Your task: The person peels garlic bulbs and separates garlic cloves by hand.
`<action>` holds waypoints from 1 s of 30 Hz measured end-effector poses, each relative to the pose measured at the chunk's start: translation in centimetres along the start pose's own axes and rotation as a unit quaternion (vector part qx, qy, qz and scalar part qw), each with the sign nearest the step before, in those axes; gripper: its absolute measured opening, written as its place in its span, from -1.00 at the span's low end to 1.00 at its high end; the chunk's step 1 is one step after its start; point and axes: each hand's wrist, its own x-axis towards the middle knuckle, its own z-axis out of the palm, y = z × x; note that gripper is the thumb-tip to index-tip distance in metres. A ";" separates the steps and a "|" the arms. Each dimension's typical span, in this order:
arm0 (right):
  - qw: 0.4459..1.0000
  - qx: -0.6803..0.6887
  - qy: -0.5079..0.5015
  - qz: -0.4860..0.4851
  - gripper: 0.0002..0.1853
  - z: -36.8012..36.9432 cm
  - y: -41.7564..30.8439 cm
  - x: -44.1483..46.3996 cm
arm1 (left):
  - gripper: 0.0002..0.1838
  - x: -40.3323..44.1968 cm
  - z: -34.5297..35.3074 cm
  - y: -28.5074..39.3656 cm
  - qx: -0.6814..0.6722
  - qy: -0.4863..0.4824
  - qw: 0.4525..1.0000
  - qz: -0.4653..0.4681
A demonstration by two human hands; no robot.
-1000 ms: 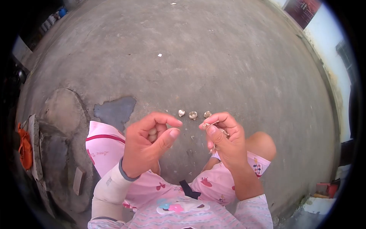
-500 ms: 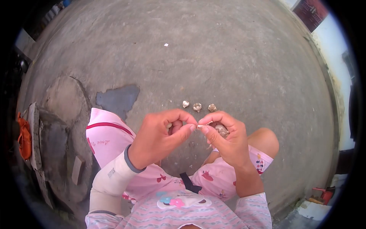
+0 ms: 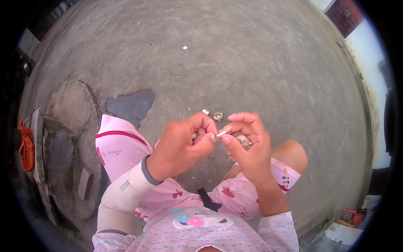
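Between my fingertips, over the floor in front of my lap, is a small whitish garlic clove (image 3: 223,133). My left hand (image 3: 182,140) pinches its near end between thumb and index finger. A pale piece (image 3: 194,136), perhaps another clove, shows in the curled fingers of that hand. My right hand (image 3: 250,147) holds the clove's other end by the thumb, its index finger raised. Against the right palm, under the fingers, sits a garlic bulb (image 3: 243,142). Beyond my hands, a small garlic piece (image 3: 205,111) and an opened garlic bulb (image 3: 218,117) lie on the floor.
I sit low over a grey concrete floor (image 3: 260,63). To the left are a dark patch (image 3: 131,108), a round concrete slab (image 3: 72,105), a brick (image 3: 85,183) and an orange cloth (image 3: 26,147). A red-handled object (image 3: 354,217) lies at the lower right.
My right index finger has lifted off the clove and opened outward. That hand now covers the third bulb on the floor. My left hand has shifted slightly, still pinching.
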 end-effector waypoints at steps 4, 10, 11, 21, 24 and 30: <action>0.974 -0.144 0.030 -0.171 -0.86 0.0 1.6 0.1 | -0.96 -0.1 0.2 0.1 -0.058 0.005 0.998 -0.013; 0.985 -0.125 -0.002 -0.120 -0.80 0.3 1.4 -0.2 | -0.96 0.0 0.5 0.2 -0.110 0.007 0.994 0.020; 0.989 -0.107 -0.003 -0.101 -0.80 0.3 1.5 -0.4 | -0.96 -0.1 0.5 0.3 -0.113 0.007 0.993 0.024; 0.995 0.071 -0.029 0.060 -0.79 -0.4 1.1 0.1 | -0.84 -0.3 -0.1 0.3 -0.121 0.077 0.987 0.074; 0.998 0.023 -0.026 0.048 -0.81 -0.2 0.9 -0.1 | -0.94 -0.2 0.2 0.0 -0.014 0.085 0.988 0.130; 0.992 -0.105 0.015 -0.064 -0.83 0.2 1.2 -0.2 | -0.90 0.1 0.5 -0.6 0.091 0.126 0.973 0.171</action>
